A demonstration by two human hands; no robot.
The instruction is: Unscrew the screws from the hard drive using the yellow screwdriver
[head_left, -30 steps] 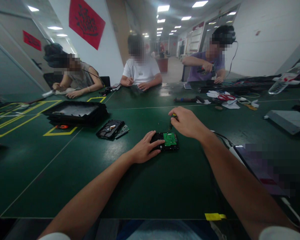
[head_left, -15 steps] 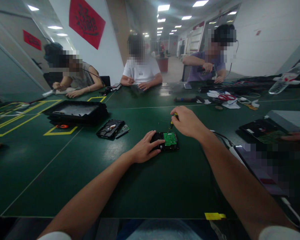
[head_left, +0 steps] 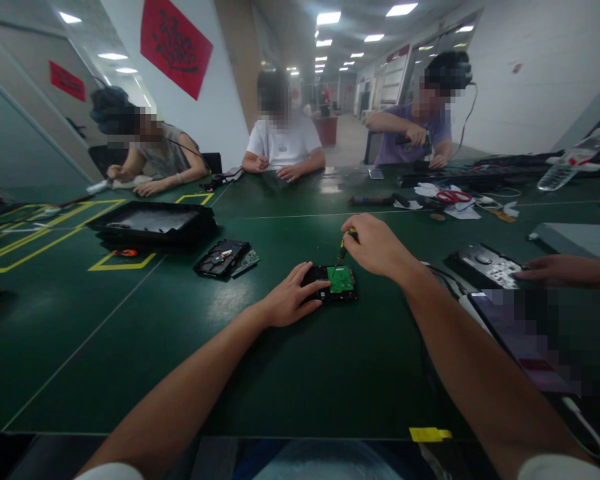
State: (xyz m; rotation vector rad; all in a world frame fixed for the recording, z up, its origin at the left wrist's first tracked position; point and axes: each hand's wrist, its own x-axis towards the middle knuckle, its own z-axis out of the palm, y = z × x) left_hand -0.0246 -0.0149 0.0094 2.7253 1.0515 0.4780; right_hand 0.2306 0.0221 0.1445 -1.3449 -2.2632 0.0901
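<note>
A black hard drive with a green circuit board [head_left: 342, 280] lies on the green table in front of me. My left hand [head_left: 294, 297] rests on its left part, fingers spread and pressing it flat; that part of the drive is covered. In my right hand [head_left: 373, 243] is a yellow-and-black screwdriver [head_left: 344, 245], held upright with the fingers around its handle. Its shaft points down at the circuit board; the tip is too small to see clearly. To the left lie an opened black hard drive [head_left: 222, 259] and a loose circuit board [head_left: 248, 262].
A black tray [head_left: 153, 223] stands at the left. On the right, another person's hand [head_left: 565, 272] holds a hard drive [head_left: 485, 263] near a phone [head_left: 520, 340] with cables. Farther back are red scissors [head_left: 454, 197], a plastic bottle [head_left: 573, 160] and several people working.
My hands and the screwdriver stay nearly in place. At the right, the other person's hand has moved left and turned the hard drive, so its metal side shows.
</note>
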